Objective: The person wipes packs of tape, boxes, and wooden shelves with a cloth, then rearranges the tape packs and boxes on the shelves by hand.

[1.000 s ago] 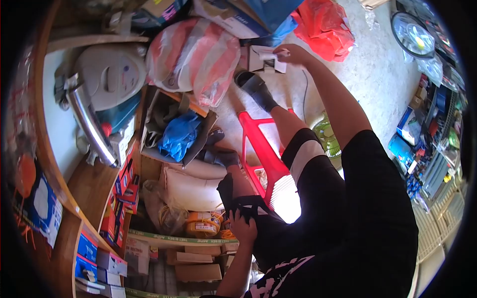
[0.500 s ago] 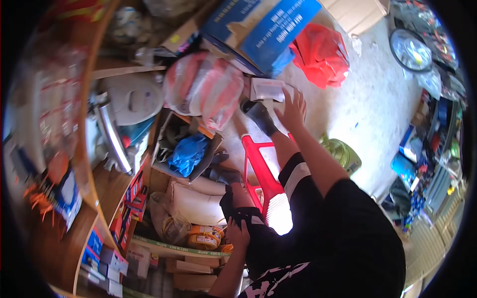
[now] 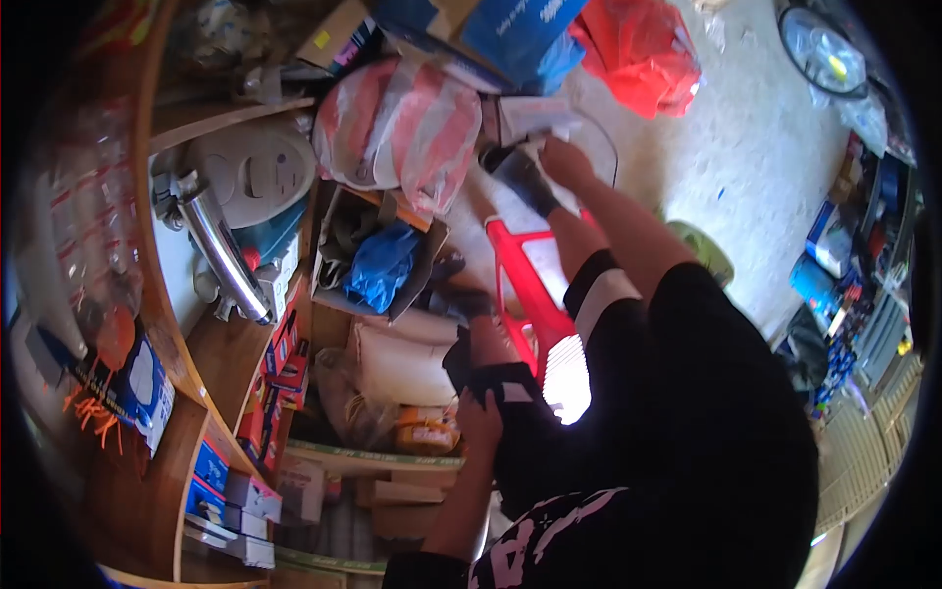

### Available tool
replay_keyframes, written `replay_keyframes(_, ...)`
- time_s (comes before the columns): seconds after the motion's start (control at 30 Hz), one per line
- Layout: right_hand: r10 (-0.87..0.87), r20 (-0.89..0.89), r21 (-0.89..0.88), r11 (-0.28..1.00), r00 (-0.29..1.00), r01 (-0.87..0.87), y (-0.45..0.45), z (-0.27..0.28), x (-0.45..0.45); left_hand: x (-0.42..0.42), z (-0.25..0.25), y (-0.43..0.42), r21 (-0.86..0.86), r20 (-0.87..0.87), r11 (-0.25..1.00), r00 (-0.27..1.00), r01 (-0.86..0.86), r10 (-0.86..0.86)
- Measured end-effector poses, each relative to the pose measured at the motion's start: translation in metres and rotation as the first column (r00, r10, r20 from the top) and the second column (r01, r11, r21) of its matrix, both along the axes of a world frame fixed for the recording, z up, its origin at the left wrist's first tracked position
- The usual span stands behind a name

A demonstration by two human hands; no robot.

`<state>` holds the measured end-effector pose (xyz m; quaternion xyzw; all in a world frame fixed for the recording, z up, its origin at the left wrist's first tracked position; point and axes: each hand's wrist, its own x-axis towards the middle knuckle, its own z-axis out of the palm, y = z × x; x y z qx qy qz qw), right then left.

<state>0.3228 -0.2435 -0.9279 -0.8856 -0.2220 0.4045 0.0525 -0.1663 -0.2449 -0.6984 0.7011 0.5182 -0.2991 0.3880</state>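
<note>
My right hand (image 3: 563,165) is closed, with its fingers curled beside a pale, flat box-like object (image 3: 530,115) on the floor. What it holds, if anything, is hidden. A thin dark curved cord (image 3: 615,157) loops to the right of this hand. My right foot in a dark shoe (image 3: 523,177) is just left of it. On my left knee, over the black shorts, my left hand (image 3: 481,422) lies with fingers outstretched, holding nothing. Between my legs stands a red plastic stool (image 3: 525,285).
A red-and-white striped bag (image 3: 397,123) and a red plastic bag (image 3: 638,54) lie ahead. To the left are a carton with a blue bag (image 3: 381,267) and wooden shelves (image 3: 221,344) with boxes. A green round object (image 3: 703,250) stands right of my arm.
My right hand has gone from spread fingers to closed beside the pale object. The dark cord loop now shows. The view has shifted; my left hand stays on my knee.
</note>
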Motion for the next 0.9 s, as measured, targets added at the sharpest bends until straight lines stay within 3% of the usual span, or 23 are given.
replay_keyframes(0.1, -0.232, 0.086, 0.169, 0.962, 0.969, 0.216, 0.008, 0.001, 0.02, 0.019, 0.012, 0.012, -0.032, 0.069, 0.999, 0.997, -0.015, 0.017)
replay_keyframes(0.17, -0.222, 0.263, 0.295, 0.945, 0.939, 0.14, 0.005, -0.012, 0.036, 0.026, 0.014, 0.013, -0.039, 0.076, 0.999, 0.997, -0.006, 0.009)
replay_keyframes(0.27, 0.122, 0.126, 0.141, 0.98, 0.985, -0.139, 0.004, -0.038, 0.052, 0.02, 0.006, 0.012, -0.076, 0.093, 0.997, 0.995, -0.013, 0.021)
replay_keyframes(0.4, 0.418, 0.213, -0.105, 0.908, 0.883, -0.405, 0.032, -0.019, 0.039, 0.018, 0.002, 0.013, -0.084, 0.106, 0.996, 0.994, 0.0, 0.009)
replay_keyframes(0.57, 0.255, 0.329, -0.06, 0.967, 0.909, -0.249, 0.045, -0.046, 0.043, 0.02, 0.003, 0.015, -0.108, 0.079, 0.994, 0.997, 0.014, -0.005)
replay_keyframes(0.67, 0.352, -0.101, -0.31, 0.877, 0.93, -0.366, 0.06, -0.012, 0.059, 0.022, 0.004, 0.014, -0.049, 0.062, 0.998, 0.998, 0.034, -0.031)
replay_keyframes(0.77, 0.307, 0.005, -0.105, 0.946, 0.952, -0.305, 0.039, -0.014, 0.047, 0.025, 0.007, 0.02, -0.05, 0.036, 0.998, 0.999, 0.033, -0.031)
replay_keyframes(0.8, 0.205, 0.01, -0.039, 0.978, 0.979, -0.204, 0.036, 0.006, 0.039, 0.023, 0.004, 0.022, -0.064, 0.051, 0.997, 0.998, 0.032, -0.029)
replay_keyframes(0.87, 0.137, 0.131, 0.123, 0.98, 0.982, -0.153, 0.013, 0.042, 0.014, 0.017, -0.004, 0.021, -0.079, 0.079, 0.997, 0.997, 0.007, -0.001)
replay_keyframes(0.9, 0.119, 0.2, 0.222, 0.961, 0.973, -0.163, 0.004, 0.064, -0.001, 0.021, 0.0, 0.021, -0.01, 0.008, 0.999, 0.999, 0.05, -0.05)
